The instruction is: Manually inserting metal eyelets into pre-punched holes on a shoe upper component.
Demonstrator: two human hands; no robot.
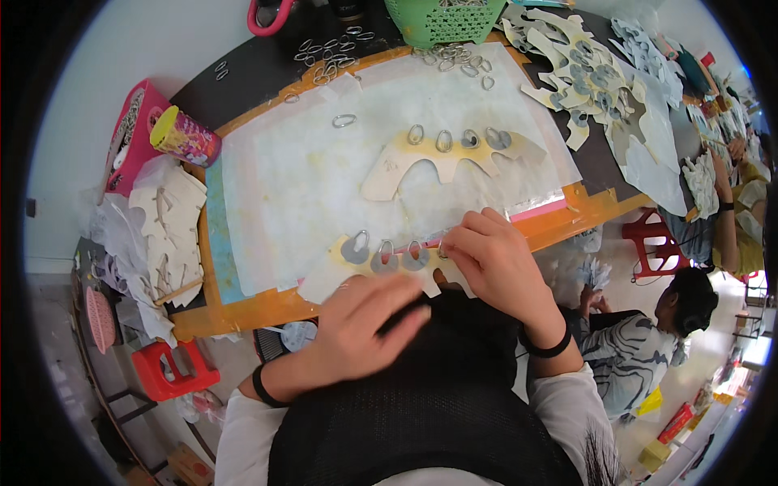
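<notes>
At the top centre of the frame a green plastic mesh basket [444, 20] stands on the table, holding what look like metal rings, though its contents are mostly cut off. At upper left a pink plastic tray [128, 134] carries small pale pieces, and a cylindrical can with a yellow lid [185, 136] lies on its side against it. Loose oval metal rings [328, 50] are scattered beside the basket.

Just below the middle, at the near table edge, lies a cream, scalloped cardboard cut-out with grey tabs and metal rings [381, 261]. The right hand [493, 261] has its fingers curled, pinching the cut-out's right end. The left hand [366, 320] is loosely open with fingers extended, blurred, resting at the cut-out's lower edge; whether it grips anything cannot be told. A second matching cream cut-out [442, 155] lies at centre on the white paper sheet [292, 178].
</notes>
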